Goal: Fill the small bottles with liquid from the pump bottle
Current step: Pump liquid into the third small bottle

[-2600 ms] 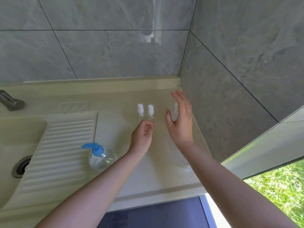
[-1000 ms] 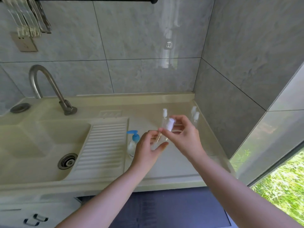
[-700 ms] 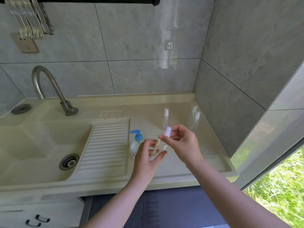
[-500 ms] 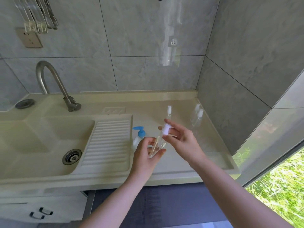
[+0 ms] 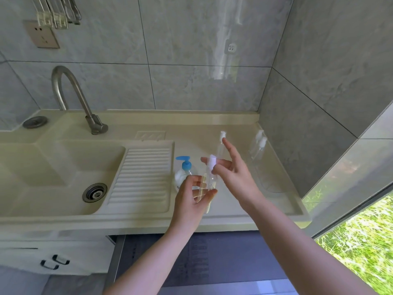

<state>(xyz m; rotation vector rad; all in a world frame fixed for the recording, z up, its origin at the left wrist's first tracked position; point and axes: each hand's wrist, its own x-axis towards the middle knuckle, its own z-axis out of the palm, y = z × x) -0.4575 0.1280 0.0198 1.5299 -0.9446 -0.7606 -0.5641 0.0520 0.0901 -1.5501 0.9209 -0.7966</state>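
Observation:
My left hand grips a small clear bottle above the counter, holding it upright in front of me. My right hand pinches that bottle's white spray cap with thumb and middle fingers; the index finger sticks out. The pump bottle with a blue pump head stands on the counter just left of my left hand, beside the ribbed drainboard. Another small clear bottle stands behind my right hand. Two more small bottles stand near the right wall.
A beige sink basin with a drain lies to the left, and a curved metal faucet rises behind it. The ribbed drainboard adjoins the basin. Grey tiled walls close the back and right. A window is at lower right.
The small bottle has come up off the counter into my left hand. My right hand has taken hold of its white cap, and its index finger now points out.

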